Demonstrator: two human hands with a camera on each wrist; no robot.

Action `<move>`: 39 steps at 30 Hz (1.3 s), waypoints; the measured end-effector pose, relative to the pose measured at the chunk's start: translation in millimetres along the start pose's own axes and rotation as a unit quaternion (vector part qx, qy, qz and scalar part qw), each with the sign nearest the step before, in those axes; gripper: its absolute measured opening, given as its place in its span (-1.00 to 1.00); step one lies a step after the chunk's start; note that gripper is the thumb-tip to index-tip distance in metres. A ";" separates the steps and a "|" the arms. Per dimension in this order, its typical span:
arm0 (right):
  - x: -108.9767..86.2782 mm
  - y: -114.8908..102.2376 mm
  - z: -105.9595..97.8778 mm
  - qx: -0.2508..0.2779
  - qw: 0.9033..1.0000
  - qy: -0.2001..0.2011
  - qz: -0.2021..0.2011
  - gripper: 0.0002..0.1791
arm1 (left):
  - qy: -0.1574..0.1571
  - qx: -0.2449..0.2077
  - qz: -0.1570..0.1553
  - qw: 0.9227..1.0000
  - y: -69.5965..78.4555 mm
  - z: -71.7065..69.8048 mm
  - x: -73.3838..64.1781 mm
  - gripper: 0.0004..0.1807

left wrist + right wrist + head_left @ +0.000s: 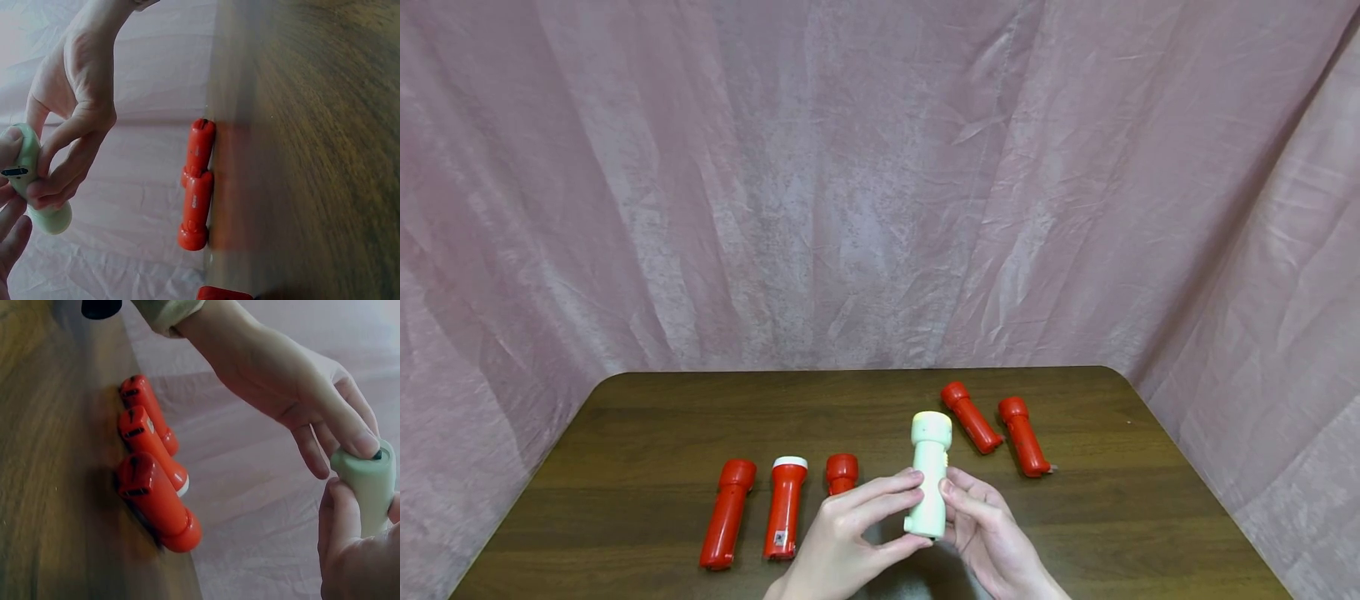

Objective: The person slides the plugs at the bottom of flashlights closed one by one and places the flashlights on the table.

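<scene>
A pale green flashlight (931, 471) is held upright above the table, its wide head at the top. My right hand (992, 533) grips its body from the right, thumb on the near side. From the left, my left hand (846, 529) pinches the lower part, fingertips against the side and thumb at the base. In the right wrist view the left thumb lies on the flashlight's base end (362, 464), beside a small dark spot. A dark slot on that base shows in the left wrist view.
Left of the hands lie red flashlights (727, 512), one white-rimmed (786, 508) and one partly hidden (842, 472) behind the left hand. Two more red flashlights (972, 418) (1025, 437) lie at the back right. A pink curtain (865, 183) hangs behind the wooden table (647, 433).
</scene>
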State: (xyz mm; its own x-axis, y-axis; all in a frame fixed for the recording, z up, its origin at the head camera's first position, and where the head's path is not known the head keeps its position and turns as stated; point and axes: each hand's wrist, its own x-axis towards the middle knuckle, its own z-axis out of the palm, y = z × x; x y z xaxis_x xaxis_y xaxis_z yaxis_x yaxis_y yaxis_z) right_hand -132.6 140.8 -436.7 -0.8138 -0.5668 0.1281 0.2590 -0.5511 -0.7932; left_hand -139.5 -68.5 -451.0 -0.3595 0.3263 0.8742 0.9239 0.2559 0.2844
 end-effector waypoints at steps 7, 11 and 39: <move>-0.5 -4.5 -5.2 -0.032 0.999 -0.008 -0.012 -0.61 | -0.028 0.015 -0.001 1.000 2.1 -4.8 3.3 -0.44; -2.0 -7.1 -8.1 -0.067 0.997 0.003 -0.024 -0.63 | -0.047 0.003 -0.022 0.999 4.7 -10.3 10.1 -0.45; 0.7 -14.9 6.5 -0.397 0.902 0.168 0.003 -0.43 | -0.127 -0.015 -0.246 0.961 -17.8 -26.6 67.9 -0.55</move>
State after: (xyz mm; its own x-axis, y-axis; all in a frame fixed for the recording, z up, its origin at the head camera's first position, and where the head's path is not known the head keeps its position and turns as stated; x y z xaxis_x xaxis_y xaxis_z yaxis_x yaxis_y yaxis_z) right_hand -133.6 144.7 -420.9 -0.9600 -0.2770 0.0406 -0.0820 0.1396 -0.9868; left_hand -176.8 -75.1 -386.2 -0.7710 0.3844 0.5077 0.6354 0.4109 0.6538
